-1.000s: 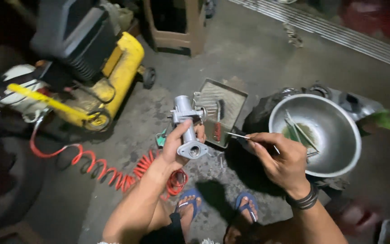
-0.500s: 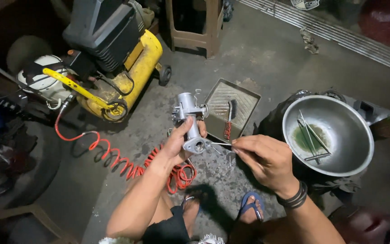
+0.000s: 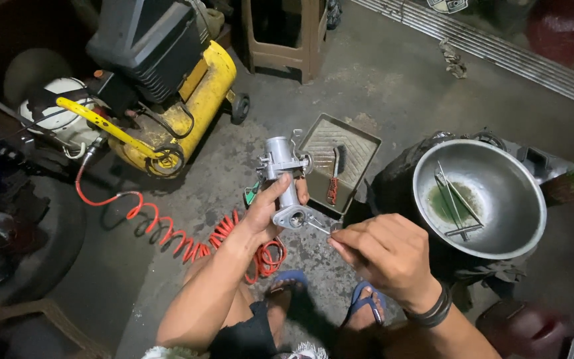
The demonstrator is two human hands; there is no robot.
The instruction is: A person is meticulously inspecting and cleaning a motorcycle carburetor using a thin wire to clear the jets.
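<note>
My left hand (image 3: 270,206) grips a grey metal carburettor (image 3: 282,174), held upright above the concrete floor with its round opening facing me. My right hand (image 3: 383,256) pinches a thin metal tool (image 3: 318,226), whose tip sits at the lower opening of the carburettor. A black band is on my right wrist. My feet in blue sandals (image 3: 365,300) show below the hands.
A flat tray (image 3: 360,143) with a wire brush (image 3: 334,178) lies beyond the hands. A steel bowl (image 3: 516,189) with green liquid and metal tools sits at right. A yellow air compressor (image 3: 187,106) and coiled red hose (image 3: 174,229) are at left; a stool stands behind.
The view has shifted, so the hands sit lower and more central. My right hand moved left and brought the thin tool from beside the carburettor to its lower opening.
</note>
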